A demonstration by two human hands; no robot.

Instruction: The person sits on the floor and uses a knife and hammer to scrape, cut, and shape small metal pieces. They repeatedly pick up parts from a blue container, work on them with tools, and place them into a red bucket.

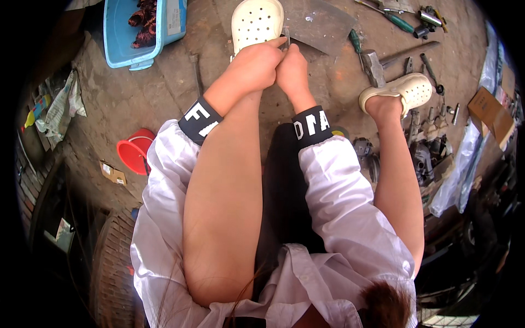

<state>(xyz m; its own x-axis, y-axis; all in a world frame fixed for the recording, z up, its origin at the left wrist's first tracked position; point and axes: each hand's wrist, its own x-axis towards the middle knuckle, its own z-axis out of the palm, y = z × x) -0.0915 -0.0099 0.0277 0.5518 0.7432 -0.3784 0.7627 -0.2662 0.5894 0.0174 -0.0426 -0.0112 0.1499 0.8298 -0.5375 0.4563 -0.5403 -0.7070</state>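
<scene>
Head view: where was the small grey piece?
— At the fingertips, just beyond where the left hand and right hand met.
— Were they pinching it?
— Both were curled; I couldn't tell whether either gripped it. A flat grey sheet lay beyond the right hand, a pale clog beyond the left.

Right by your left clog, your left hand and right hand cover most of a metal piece; no telling what it is, and those fingertips are mostly hidden! Left of the clog, the top edge slices your tub and coils; right of it, the sheet.
</scene>
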